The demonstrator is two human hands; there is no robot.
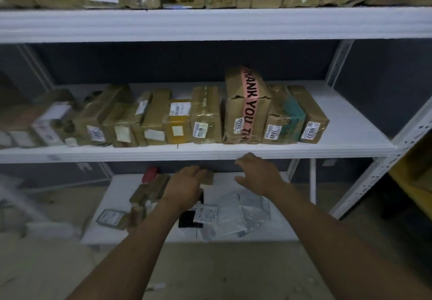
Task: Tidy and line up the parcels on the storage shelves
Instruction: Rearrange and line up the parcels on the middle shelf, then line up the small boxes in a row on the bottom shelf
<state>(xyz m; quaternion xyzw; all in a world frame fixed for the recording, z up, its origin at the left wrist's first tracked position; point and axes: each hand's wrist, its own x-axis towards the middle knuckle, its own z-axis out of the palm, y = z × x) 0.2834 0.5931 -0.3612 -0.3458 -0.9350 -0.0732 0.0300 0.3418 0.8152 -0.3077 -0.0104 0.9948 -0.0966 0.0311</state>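
**Left hand on the small box, right hand free beside it**

The left hand (187,186) reaches over the white lower shelf board (109,197), its fingers curled over the left end of a small brown cardboard box (208,177) near the back. The box's long axis seems to run left to right, though blur makes this uncertain. Its free end points toward the right hand (257,174). That hand hovers just right of the box and apart from it, fingers spread, holding nothing. The left hand is therefore the nearer one. In front of the box lie crumpled silver-grey plastic mailers (236,218) and a flat black packet (188,219). To its left is a loose cluster of brown parcels (142,194). Above it, a row of taped brown parcels (205,115) stands lined up.
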